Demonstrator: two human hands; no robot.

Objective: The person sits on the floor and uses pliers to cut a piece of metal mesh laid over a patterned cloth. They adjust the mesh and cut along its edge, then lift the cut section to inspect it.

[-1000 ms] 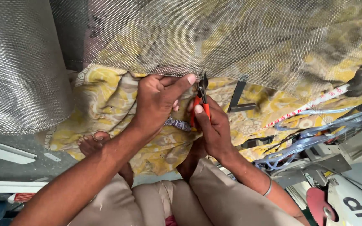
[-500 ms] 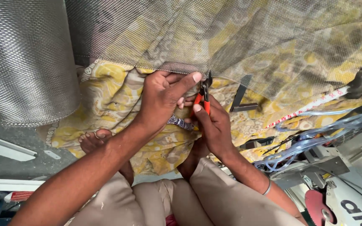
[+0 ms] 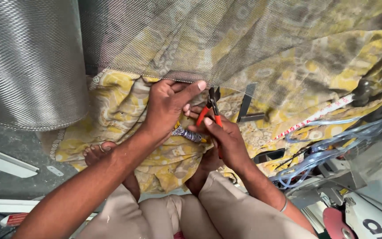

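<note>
While right hand (image 3: 226, 139) grips pliers (image 3: 212, 108), mesh (image 3: 244, 44) above

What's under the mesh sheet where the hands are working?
Under the mesh sheet, a yellow patterned cloth shows through and spreads out past its edge. The left hand pinches that edge; the right hand holds red-handled pliers. Whatever lies beneath the cloth is hidden.

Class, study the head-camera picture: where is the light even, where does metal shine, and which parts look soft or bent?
Head view: soft even daylight, no hard shadows; the rolled mesh gleams pale at left; both hands and red-handled pliers are sharp; the clear tubing at the right edge looks slightly stretched.
</note>
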